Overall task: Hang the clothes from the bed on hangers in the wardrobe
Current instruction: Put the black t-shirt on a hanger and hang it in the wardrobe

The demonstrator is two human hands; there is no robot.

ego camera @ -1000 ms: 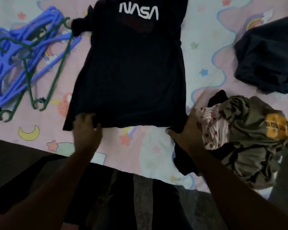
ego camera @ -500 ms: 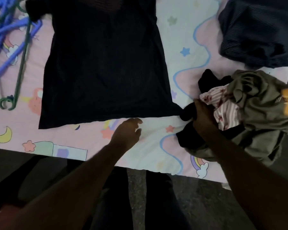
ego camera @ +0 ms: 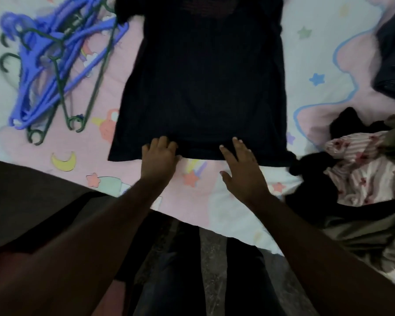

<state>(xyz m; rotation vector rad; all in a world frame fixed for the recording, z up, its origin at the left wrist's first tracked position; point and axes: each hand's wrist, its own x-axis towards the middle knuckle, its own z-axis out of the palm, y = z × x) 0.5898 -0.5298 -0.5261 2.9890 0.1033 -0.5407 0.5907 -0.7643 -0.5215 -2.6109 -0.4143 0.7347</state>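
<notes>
- The left hand had a slack grip: its fingers lay gently bent on top of the hem of the black T-shirt, with the palm over the bed sheet just below the hem.
- The right hand had an open grip, with the fingers straight and spread. The fingertips touched the same hem a little to the right of the left hand, and the thumb stuck out over the sheet.
- The black T-shirt lay spread flat in the middle of the bed, its hem toward the person and its upper part running out of the top of the view.
- To the left of the shirt lay a loose heap of blue hangers, tangled with a few dark green hangers whose hooks pointed toward the near edge of the bed.
- At the right edge of the bed sat a crumpled pile: a pink striped garment on top, an olive garment beneath and beside it, and a black garment whose edge touched the T-shirt's lower right corner.
- A dark navy garment lay apart at the upper right.
- The sheet was pink and white, printed with stars and a yellow moon.
- The person's legs, in dark trousers, stood against the near edge of the bed.
</notes>
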